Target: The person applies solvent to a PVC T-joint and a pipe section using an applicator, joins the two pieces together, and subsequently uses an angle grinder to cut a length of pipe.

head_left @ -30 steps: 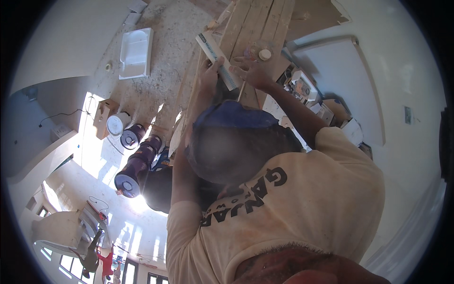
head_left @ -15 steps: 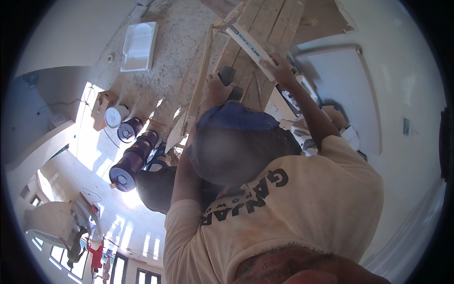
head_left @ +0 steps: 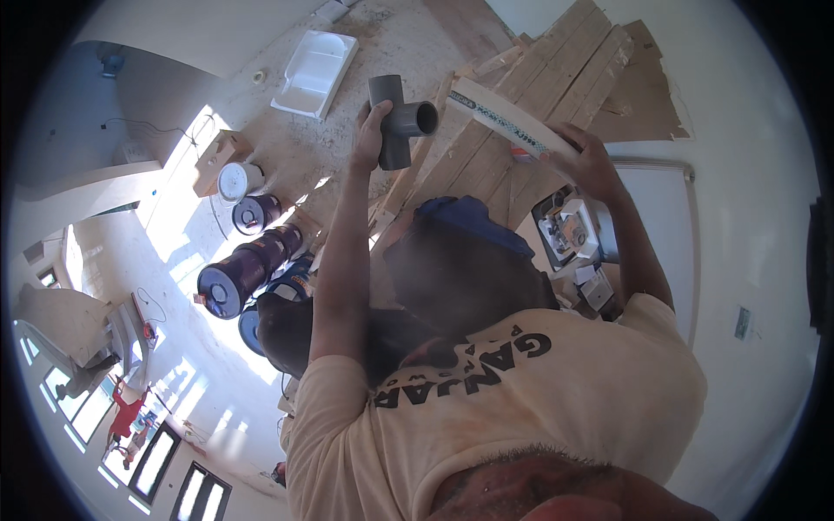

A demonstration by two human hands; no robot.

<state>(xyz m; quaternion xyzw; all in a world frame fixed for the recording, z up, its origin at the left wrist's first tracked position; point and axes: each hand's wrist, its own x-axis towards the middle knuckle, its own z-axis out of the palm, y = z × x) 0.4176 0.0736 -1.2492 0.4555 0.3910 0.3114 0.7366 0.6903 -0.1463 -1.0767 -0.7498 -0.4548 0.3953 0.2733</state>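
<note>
A grey plastic pipe tee (head_left: 397, 139) is raised beside the plank bench, its side opening turned to the right. My left hand (head_left: 369, 137) is closed round its left side, the thumb over the front. My right hand (head_left: 588, 163) grips the near end of a white plastic pipe (head_left: 504, 120) with green printing. The pipe slants over the wooden planks (head_left: 539, 82), its far end pointing toward the tee but apart from it. My right fingers partly hide the near end.
A white basin (head_left: 316, 74) lies on the dusty floor beyond. Several dark buckets (head_left: 230, 282) and a white bucket (head_left: 240, 181) stand to the left near a cardboard box (head_left: 221, 161). A tray of small parts (head_left: 569, 230) lies at right, and a person in red (head_left: 128, 415) is far off.
My left hand has lifted the tee from the planks and brought it up and left. The white pipe has shifted right with my right hand. The whole view has turned somewhat.
</note>
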